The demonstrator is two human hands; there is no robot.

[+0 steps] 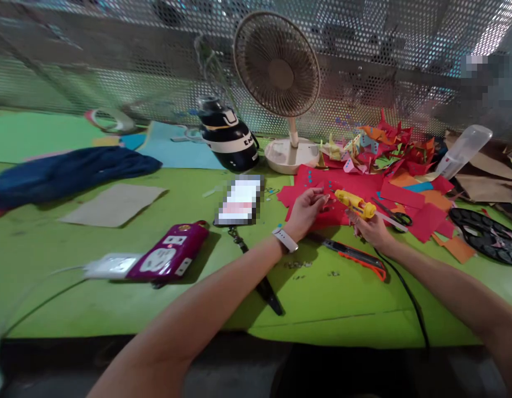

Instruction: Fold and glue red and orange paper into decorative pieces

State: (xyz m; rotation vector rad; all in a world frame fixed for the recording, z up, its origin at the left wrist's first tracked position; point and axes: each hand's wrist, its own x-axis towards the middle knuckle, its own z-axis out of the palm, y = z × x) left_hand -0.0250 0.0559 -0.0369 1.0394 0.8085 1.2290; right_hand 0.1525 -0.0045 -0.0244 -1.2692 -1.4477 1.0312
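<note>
My right hand [374,229] is wrapped round a yellow hot glue gun [351,203], its nozzle pointing left toward my left hand. A pale glue stick [391,221] sticks out of the gun's back, and a black cord runs down from below it. My left hand [308,210], with a pale watch band on the wrist, pinches something too small to make out near the nozzle. Both hands are over red paper [355,179] dotted with small blue spots. An orange and black utility knife [351,255] lies just below them, and black scissors [399,220] lie beside the right hand.
Behind the paper, folded colored paper pieces [388,143] pile up beside a fan [291,149]. A black bottle [229,135], a phone [241,199] with a strap, and a purple power strip [171,254] stand or lie to the left. A black palette [488,235] is at right.
</note>
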